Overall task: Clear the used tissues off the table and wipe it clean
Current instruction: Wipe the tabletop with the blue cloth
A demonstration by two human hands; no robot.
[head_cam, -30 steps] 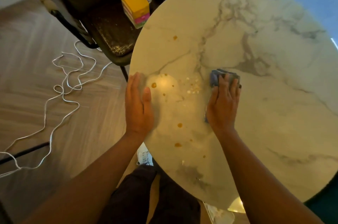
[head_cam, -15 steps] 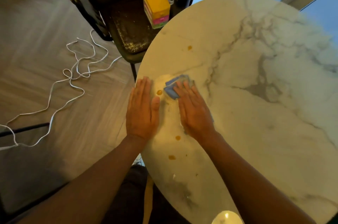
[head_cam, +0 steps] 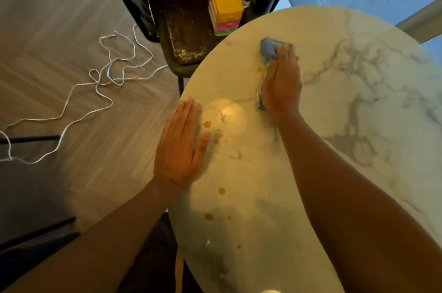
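Right hand [head_cam: 282, 82] lies flat on the blue cloth [head_cam: 269, 47], fingers straight and close together, palm pressing down rather than gripping. That flat press likely spreads the load so the cloth drags across the marble instead of bunching. The cloth sticks out beyond the fingertips toward the far rim, and a strip of it peeks from under the heel of the palm, so most of it sits hidden beneath the hand. Just beside the index finger sits an orange spot [head_cam: 260, 69], not yet covered.

Left hand [head_cam: 181, 147] is spread flat too, holding nothing, resting at the near-left edge of the table [head_cam: 358, 173], probably bracing the body. Next to its thumb: another orange drop [head_cam: 207, 124] and a scatter of crumbs [head_cam: 221, 136]. More drops [head_cam: 222, 191] lie nearer the person.

No tissues show on the tabletop, so wiping looks like the step in hand, with plenty left. Beyond the rim, a chair [head_cam: 184, 29] carries a yellow box [head_cam: 224, 9], and a white cord [head_cam: 107, 77] loops over the floor.
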